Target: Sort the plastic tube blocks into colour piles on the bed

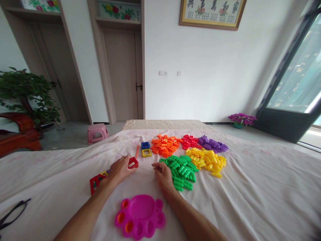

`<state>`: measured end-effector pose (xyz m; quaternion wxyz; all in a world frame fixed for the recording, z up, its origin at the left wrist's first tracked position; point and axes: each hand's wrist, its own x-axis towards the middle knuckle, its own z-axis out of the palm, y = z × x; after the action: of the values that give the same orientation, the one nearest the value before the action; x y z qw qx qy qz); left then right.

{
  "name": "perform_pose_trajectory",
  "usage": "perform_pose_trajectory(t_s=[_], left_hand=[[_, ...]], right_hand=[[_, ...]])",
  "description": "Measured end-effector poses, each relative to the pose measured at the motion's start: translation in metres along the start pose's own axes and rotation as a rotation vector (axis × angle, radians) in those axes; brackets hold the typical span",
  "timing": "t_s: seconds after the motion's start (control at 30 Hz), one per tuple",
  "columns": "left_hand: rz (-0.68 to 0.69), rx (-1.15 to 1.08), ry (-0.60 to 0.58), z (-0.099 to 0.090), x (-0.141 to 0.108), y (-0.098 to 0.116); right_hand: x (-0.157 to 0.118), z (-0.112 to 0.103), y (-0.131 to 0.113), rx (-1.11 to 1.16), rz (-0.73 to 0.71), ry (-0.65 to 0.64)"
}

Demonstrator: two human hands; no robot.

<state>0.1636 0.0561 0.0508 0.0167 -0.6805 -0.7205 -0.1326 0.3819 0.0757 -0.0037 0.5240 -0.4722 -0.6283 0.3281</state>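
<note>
My left hand (121, 170) is closed with its fingertips on a small red square plastic frame (133, 163). My right hand (163, 174) hovers just left of a heap of green plastic pieces (182, 169), its thumb and index finger close together; whatever they pinch, if anything, is too small to make out. Beyond the left hand lie a blue square frame (145, 145), a yellow square frame (146, 153) and a thin orange stick (137, 151). More red frames (93, 185) stand partly hidden behind the left forearm. Nearest me, between both arms, is a magenta palette (141, 207) with orange in three wells.
Heaps of orange pieces (165, 145), red pieces (190, 141), purple pieces (213, 144) and yellow pieces (207, 159) lie at the back right. Eyeglasses (15, 214) rest at the left edge. A wrinkled pale cloth (250, 187) covers the table. A pink stool (97, 133) stands beyond.
</note>
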Motion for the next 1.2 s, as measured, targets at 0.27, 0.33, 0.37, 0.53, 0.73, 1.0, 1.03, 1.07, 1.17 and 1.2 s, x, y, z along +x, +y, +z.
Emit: perform_pose_trajectory(t_s=[0.27,0.33,0.37,0.53,0.73,1.0,1.03,1.07,1.17,1.2], left_hand=[[-0.064,-0.024,0.089,0.002,-0.009,-0.046],[-0.072,-0.076,0.087,0.003,-0.01,-0.049],[-0.079,-0.101,0.086,0.003,-0.011,-0.049],[-0.209,-0.084,0.051,-0.009,-0.013,-0.051],[-0.29,-0.195,0.037,-0.012,-0.01,-0.078],[-0.414,-0.483,0.224,-0.011,-0.017,-0.144],[-0.415,-0.503,0.237,-0.007,-0.021,-0.151],[-0.42,-0.521,0.245,-0.001,-0.025,-0.157],[-0.469,-0.569,0.236,0.016,-0.034,-0.168],[-0.477,-0.581,0.228,0.021,-0.035,-0.17]], right_hand=[[0.0,0.0,0.001,-0.004,0.013,-0.025],[0.0,0.0,0.001,-0.004,0.013,-0.023],[0.001,0.0,0.002,-0.003,0.013,-0.022],[0.001,0.001,0.003,-0.002,0.02,-0.03],[0.001,0.002,0.005,0.005,0.02,-0.048],[0.0,0.001,0.003,-0.072,-0.051,-0.074],[0.0,0.0,0.002,-0.089,-0.072,-0.081],[0.0,0.0,0.001,-0.107,-0.096,-0.088],[-0.001,0.0,-0.002,-0.167,-0.17,-0.11],[-0.002,0.0,-0.002,-0.188,-0.19,-0.119]])
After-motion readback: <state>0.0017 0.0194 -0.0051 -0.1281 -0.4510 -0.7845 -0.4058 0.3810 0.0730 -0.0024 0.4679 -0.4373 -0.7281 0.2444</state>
